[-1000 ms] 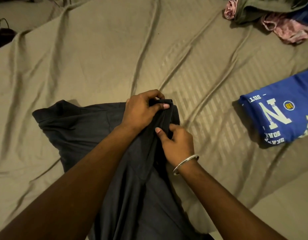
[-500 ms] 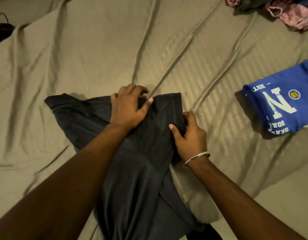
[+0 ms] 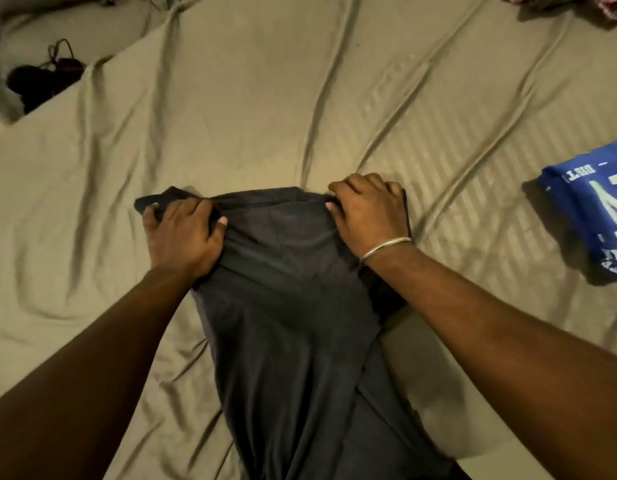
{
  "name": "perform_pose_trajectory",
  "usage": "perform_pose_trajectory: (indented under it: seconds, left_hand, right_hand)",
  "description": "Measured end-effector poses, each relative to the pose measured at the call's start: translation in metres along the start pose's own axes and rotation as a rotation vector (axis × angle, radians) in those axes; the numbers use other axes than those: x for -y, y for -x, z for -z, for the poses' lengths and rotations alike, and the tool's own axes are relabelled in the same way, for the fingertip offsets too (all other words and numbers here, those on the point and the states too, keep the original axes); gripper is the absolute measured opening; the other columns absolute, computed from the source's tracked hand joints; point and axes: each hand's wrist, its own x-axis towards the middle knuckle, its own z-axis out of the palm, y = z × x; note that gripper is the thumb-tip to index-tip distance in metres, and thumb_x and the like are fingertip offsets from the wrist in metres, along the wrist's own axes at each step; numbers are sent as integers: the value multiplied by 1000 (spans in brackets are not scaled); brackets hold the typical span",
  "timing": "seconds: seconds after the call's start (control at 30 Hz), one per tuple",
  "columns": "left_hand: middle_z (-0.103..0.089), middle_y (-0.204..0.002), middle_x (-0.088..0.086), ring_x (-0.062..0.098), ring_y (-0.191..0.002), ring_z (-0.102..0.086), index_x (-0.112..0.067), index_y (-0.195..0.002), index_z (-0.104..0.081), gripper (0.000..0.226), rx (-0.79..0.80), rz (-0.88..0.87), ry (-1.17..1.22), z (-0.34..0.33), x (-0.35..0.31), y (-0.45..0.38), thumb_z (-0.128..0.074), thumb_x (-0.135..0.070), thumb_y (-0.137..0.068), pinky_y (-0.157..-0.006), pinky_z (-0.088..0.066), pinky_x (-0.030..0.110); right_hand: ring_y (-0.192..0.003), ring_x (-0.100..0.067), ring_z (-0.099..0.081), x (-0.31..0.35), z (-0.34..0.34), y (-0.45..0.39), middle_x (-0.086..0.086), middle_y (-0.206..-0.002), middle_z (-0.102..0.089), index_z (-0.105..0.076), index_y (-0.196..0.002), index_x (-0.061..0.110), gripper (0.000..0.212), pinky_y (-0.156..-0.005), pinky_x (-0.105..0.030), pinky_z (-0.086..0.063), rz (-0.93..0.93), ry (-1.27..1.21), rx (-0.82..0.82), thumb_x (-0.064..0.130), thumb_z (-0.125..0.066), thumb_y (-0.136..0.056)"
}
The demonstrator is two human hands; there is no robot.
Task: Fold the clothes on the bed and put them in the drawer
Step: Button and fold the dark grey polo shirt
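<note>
The bed sheet [image 3: 265, 98] lay wrinkled throughout. The dark garment [image 3: 293, 306] ran from centre to 6 o'clock. A folded blue shirt [image 3: 591, 209] sat at 3 o'clock. The left hand [image 3: 182, 233] and right hand [image 3: 366, 209] each grasped the garment's far corners, fingers curled into the cloth.

Dark grey garment [image 3: 293, 306], striped olive sheet [image 3: 231, 126]

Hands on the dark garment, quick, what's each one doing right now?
Left hand: fingers curled, gripping the far edge of the dark garment.
Right hand: fingers curled, gripping the same edge further right.
</note>
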Motion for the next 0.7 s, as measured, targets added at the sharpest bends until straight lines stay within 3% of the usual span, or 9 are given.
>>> perform_pose_trajectory:
  seconds: [0.1, 0.2, 0.33, 0.57, 0.63, 0.7]
  left_hand:
    - [-61, -116, 6, 32, -115, -53, -21, -112, -61, 48, 59, -72, -84, 4, 17, -6, -35, -55, -91, -103, -24, 50]
    - [-62, -109, 6, 32, -110, -53, -22, -108, -64, 44, 34, -132, -97, 9, 25, -14, -35, -54, -99, -95, -28, 48]
    - [-61, -99, 5, 31, -104, -53, -22, -99, -60, 41, -52, -21, -85, 16, 23, -27, -34, -53, -100, -90, -28, 46]
    - [-53, -122, 12, 34, -120, -45, -21, -119, -59, 41, 73, 194, -54, 0, -1, -41, -39, -50, -99, -105, -26, 55]
    - [-46, -136, 10, 31, -132, -37, -20, -127, -52, 39, -8, 287, 88, -5, -15, -31, -47, -44, -97, -112, -20, 59]
    - [-41, -147, 5, 25, -142, -29, -22, -132, -49, 40, -140, 264, 268, -6, -36, -7, -49, -39, -96, -114, -15, 56]
  right_hand:
    - [-77, -34, -61, -17, -10, -3, -7, -80, -65, -67, -86, 14, 10, -71, -40, -40, 19, 94, -80, 24, -64, -88]
    - [-74, -32, -58, -23, -13, 3, -6, -78, -62, -62, -86, 15, 13, -67, -39, -37, -68, 209, -197, 25, -57, -93]
    - [-75, -32, -57, -24, -19, 5, -7, -79, -63, -60, -87, 13, 19, -67, -38, -34, -171, 243, -218, 27, -52, -95]
    - [-82, -32, -54, -27, -25, 7, -8, -88, -60, -63, -96, 16, 16, -69, -38, -31, -181, 229, -218, 30, -55, -96]
    - [-83, -32, -54, -27, -25, 6, -8, -90, -60, -63, -98, 17, 17, -70, -39, -32, -192, 222, -199, 30, -54, -96]
    - [-85, -33, -54, -27, -22, 5, -7, -91, -59, -63, -99, 17, 19, -72, -40, -32, -194, 161, -177, 32, -52, -95]
